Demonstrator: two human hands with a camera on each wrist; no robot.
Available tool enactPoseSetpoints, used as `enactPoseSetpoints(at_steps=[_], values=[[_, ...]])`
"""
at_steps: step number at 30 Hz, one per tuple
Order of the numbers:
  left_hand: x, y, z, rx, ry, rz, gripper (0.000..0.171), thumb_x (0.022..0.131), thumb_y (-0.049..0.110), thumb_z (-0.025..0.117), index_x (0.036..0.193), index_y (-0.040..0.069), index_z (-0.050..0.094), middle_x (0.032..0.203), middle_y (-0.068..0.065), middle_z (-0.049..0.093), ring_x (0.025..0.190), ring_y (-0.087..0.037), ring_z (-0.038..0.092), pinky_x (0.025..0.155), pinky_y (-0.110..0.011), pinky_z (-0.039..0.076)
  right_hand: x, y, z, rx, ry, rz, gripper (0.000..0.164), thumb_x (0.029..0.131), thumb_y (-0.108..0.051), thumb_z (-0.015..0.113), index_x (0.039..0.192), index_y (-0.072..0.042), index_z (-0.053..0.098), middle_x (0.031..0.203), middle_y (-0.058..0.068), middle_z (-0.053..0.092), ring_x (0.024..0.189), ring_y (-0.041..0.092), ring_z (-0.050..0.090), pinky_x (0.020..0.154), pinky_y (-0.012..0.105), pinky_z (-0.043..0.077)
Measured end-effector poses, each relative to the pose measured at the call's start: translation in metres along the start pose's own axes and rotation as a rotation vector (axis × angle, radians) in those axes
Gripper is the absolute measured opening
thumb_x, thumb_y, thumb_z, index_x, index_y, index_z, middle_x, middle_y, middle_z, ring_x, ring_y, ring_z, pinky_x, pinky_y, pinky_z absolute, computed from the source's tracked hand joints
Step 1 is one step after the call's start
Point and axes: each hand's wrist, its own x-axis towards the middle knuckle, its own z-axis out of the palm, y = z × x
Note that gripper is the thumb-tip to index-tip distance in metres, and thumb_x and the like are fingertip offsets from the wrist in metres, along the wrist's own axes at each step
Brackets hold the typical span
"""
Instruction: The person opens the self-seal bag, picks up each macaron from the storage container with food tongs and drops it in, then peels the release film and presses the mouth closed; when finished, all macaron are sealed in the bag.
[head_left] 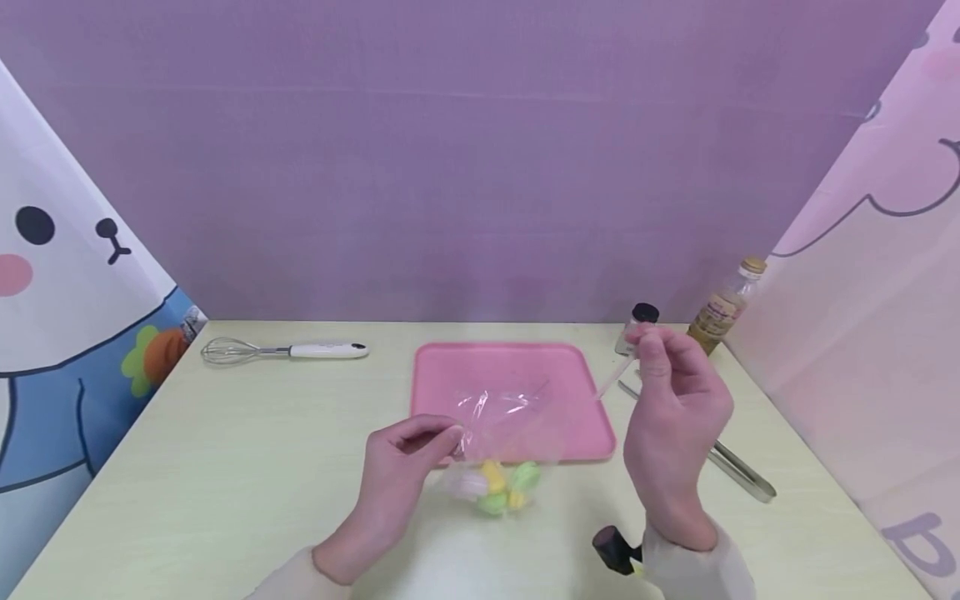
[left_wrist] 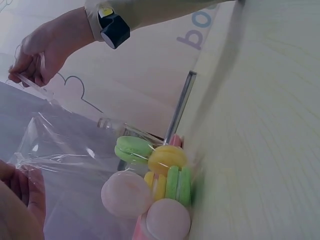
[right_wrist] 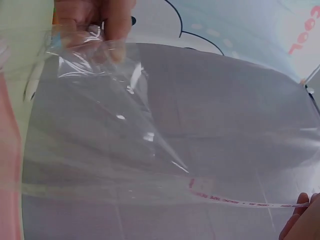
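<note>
My left hand [head_left: 405,475] pinches the edge of a clear plastic bag [head_left: 502,417] that hangs over the front of the pink tray. Low in the bag lie several macarons [left_wrist: 167,159] in green, yellow and pale pink, close over the table. To the right, my raised right hand [head_left: 678,417] pinches the end of a thin strip [right_wrist: 240,202] between thumb and fingers. Red print runs along this pale strip, which stretches from the bag's upper part to the right fingertips.
Behind the bag lies the pink tray [head_left: 495,357]. A whisk [head_left: 326,351] rests at the back left. At the back right stand a small black-lidded jar [head_left: 645,313] and a corked bottle [head_left: 720,315]. Metal tongs [head_left: 742,472] lie on the right, partly behind my right hand.
</note>
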Motion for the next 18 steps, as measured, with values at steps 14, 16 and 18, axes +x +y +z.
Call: enactPoseSetpoints(at_steps=[14, 16, 18], values=[[0.0, -0.001, 0.0, -0.003, -0.007, 0.019, 0.014, 0.088, 0.002, 0.077, 0.099, -0.005, 0.074, 0.087, -0.016, 0.074, 0.073, -0.019, 0.07, 0.072, -0.035, 0.061, 0.014, -0.01, -0.003, 0.376, 0.133, -0.101, 0.011, 0.09, 0.02, 0.061, 0.094, 0.03, 0.059, 0.079, 0.024, 0.066, 0.074, 0.027, 0.053, 0.072, 0.029, 0.048], [-0.001, -0.001, 0.0, -0.004, -0.005, 0.021, 0.013, 0.087, 0.002, 0.077, 0.099, -0.004, 0.075, 0.088, -0.015, 0.074, 0.072, -0.019, 0.07, 0.071, -0.034, 0.061, 0.016, -0.008, -0.005, 0.328, 0.127, -0.07, 0.012, 0.09, 0.018, 0.064, 0.094, 0.029, 0.061, 0.079, 0.024, 0.067, 0.07, 0.025, 0.051, 0.068, 0.026, 0.047], [-0.001, -0.002, 0.001, -0.008, -0.01, 0.025, 0.014, 0.087, 0.003, 0.078, 0.099, -0.005, 0.074, 0.088, -0.016, 0.074, 0.072, -0.019, 0.07, 0.071, -0.034, 0.061, 0.017, -0.003, -0.009, 0.24, 0.112, -0.029, 0.015, 0.09, 0.014, 0.067, 0.095, 0.027, 0.062, 0.08, 0.021, 0.068, 0.068, 0.023, 0.049, 0.064, 0.024, 0.045]])
